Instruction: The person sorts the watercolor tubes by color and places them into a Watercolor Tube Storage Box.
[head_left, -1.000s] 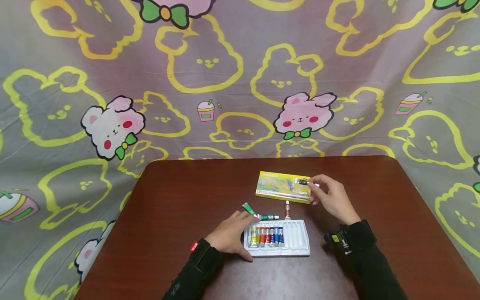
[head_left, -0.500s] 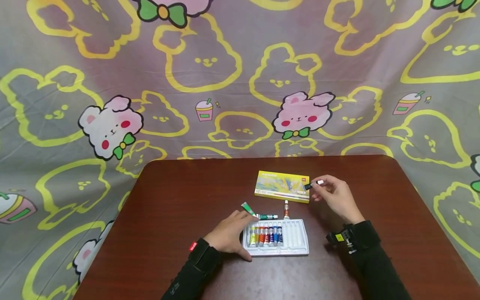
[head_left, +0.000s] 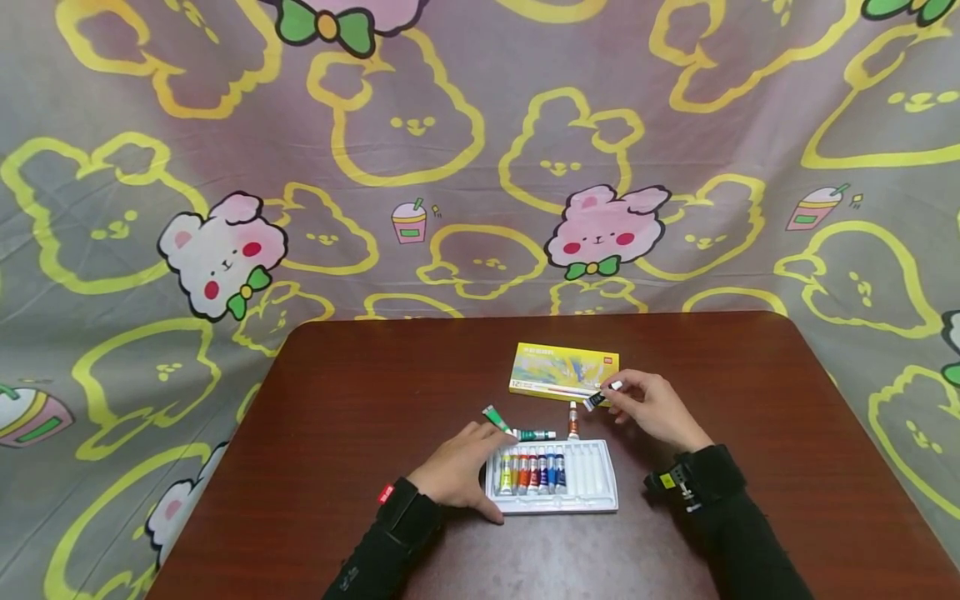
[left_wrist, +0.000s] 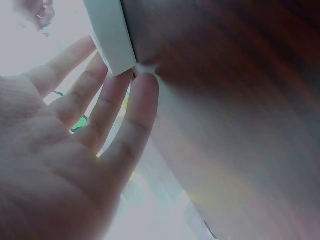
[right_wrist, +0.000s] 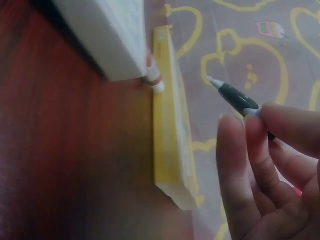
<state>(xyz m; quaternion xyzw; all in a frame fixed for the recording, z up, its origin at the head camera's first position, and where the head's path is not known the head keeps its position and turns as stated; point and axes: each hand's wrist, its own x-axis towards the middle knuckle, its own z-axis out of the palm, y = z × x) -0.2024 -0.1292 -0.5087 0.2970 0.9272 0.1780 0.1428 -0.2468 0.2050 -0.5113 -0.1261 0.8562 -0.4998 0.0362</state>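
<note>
My right hand pinches a black paint tube with a white cap between thumb and fingertips, held up over the box's near right corner. In the right wrist view the dark tube points away from the fingers. My left hand holds the left end of a white plastic paint tray, thumb at the front corner and fingers toward the back. In the left wrist view its fingers meet the tray's side wall. Several coloured paint tubes lie side by side in the tray's left slots; its right slots are bare.
Behind the tray lie a brown tube, a dark green tube and a lighter green tube. Farther back, a yellow paint box lies flat on the brown table. A patterned cloth hangs behind.
My right hand has brought the black tube nearer and to the left, from the box's right side toward the brown tube, turning it on the way. The left hand and tray stay put.
</note>
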